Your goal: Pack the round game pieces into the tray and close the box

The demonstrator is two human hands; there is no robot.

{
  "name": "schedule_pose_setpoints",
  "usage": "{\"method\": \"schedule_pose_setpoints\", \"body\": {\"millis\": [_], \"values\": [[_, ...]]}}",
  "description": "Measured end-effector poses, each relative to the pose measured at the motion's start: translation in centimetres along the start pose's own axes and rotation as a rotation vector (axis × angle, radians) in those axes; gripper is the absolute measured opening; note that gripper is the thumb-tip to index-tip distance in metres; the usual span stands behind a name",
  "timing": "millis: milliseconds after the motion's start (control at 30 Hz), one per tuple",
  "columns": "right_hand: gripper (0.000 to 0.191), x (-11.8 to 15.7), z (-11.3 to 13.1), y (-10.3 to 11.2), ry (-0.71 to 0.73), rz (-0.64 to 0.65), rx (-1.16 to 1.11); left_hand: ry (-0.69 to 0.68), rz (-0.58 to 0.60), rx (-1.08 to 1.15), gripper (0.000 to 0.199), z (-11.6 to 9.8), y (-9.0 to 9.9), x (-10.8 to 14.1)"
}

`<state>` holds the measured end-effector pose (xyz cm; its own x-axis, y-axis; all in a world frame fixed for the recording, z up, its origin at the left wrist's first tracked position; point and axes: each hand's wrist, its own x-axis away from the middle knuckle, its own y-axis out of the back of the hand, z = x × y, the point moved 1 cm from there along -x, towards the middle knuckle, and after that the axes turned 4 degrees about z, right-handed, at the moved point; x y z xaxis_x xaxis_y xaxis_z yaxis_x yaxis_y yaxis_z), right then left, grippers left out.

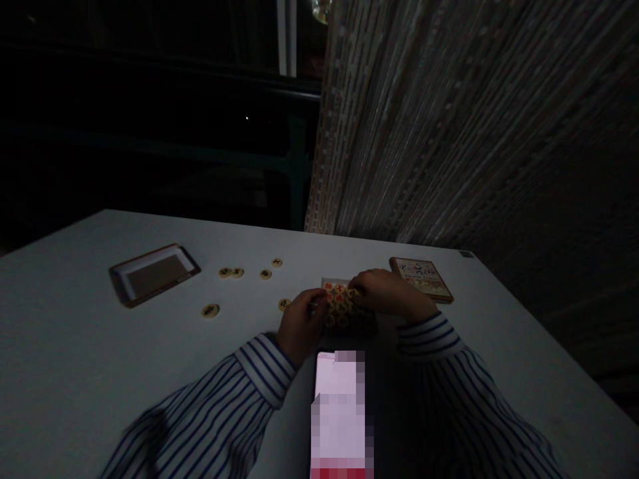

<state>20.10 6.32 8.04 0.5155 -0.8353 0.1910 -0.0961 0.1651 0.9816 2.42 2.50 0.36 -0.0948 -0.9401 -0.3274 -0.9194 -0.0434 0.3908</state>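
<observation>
A small clear-edged tray [369, 326] holds rows of round Chinese chess pieces [341, 309], some with red characters and others with dark ones. At its left side is my left hand [300, 324], fingers curled and tips pressed together against the edge; what lies between them is hidden. My right hand [387, 293] reaches over the tray's right part. Its fingertips are pinched on a chess piece [353, 293] at the upper right of the rows. Just left of my left hand, a loose piece [284, 305] lies partly covered by it.
Several more loose pieces [210, 311] lie on the white table [154, 346]. An open box half [152, 274] is at the left, a printed box lid [424, 278] at the right. A lit phone [339, 406] lies nearest me. Behind hangs a string curtain [394, 133].
</observation>
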Motion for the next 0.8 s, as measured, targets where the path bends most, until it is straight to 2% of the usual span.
{"method": "schedule_pose_setpoints", "body": {"millis": [800], "values": [[0.026,0.21,-0.04,0.33,0.016,0.025,0.024,-0.033,0.009,-0.031,0.018,-0.15,0.23,0.00]]}}
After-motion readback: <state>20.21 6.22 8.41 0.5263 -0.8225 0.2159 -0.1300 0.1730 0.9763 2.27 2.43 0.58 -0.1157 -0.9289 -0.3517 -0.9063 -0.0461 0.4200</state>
